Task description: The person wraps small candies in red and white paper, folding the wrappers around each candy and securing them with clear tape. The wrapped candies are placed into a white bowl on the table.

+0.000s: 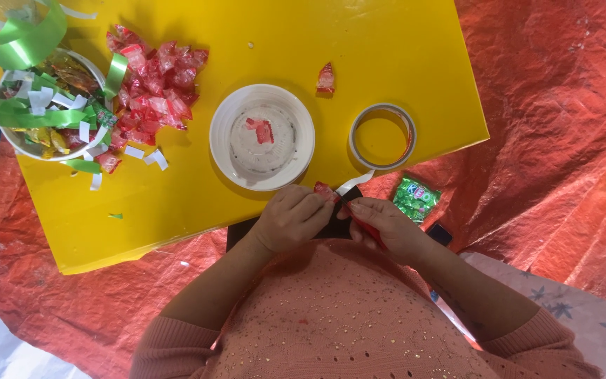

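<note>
My left hand (290, 217) and my right hand (385, 226) meet at the near edge of the yellow board (359, 42). Together they pinch a small red wrapped candy (325, 190) and a white strip of tape (354, 183) over a dark flat piece (336, 226). My right hand also holds a thin red object against its palm. Just beyond the hands stands a white bowl (261, 137) with one red candy (261, 130) in it. A roll of clear tape (382, 136) lies to the bowl's right.
A pile of red wrapped candies (154, 88) lies at the board's left, beside a white bowl (45, 105) full of green ribbon, white strips and wrappers. One red candy (325, 78) lies alone. A green packet (416, 199) rests on the orange tarp (555, 105).
</note>
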